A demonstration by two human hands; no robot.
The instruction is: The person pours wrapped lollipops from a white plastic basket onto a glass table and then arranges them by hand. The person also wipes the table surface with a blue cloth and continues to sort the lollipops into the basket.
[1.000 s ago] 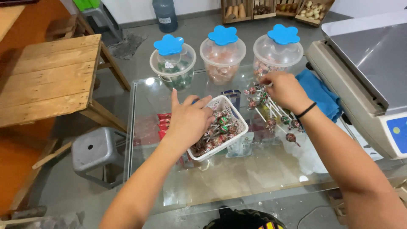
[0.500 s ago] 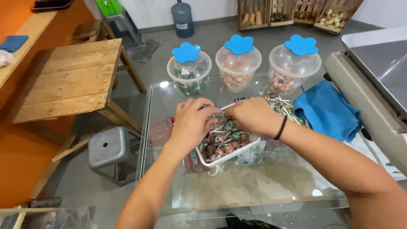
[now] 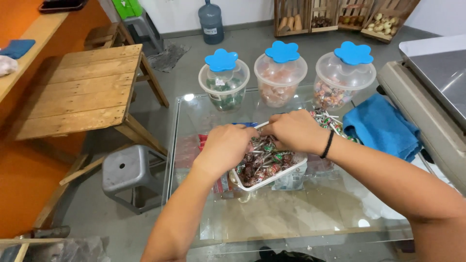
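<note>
Since a second ago the right hand (image 3: 291, 131) has come in from the loose lollipops (image 3: 330, 121) on the right and now meets the left hand (image 3: 228, 145) over the white tray (image 3: 272, 178). Both hands are curled down into the tray's wrapped lollipops (image 3: 262, 165), fingers bunched on the sweets; exactly which ones they grip is hidden. The tray sits in the middle of a glass table (image 3: 291, 228). Behind it stand three clear jars (image 3: 280, 73) with blue flower-shaped lids. A blue cloth (image 3: 383, 128) lies to the right, just beside the loose lollipops. A wooden table (image 3: 73, 97) and a grey stool (image 3: 128, 170) stand to the left.
</note>
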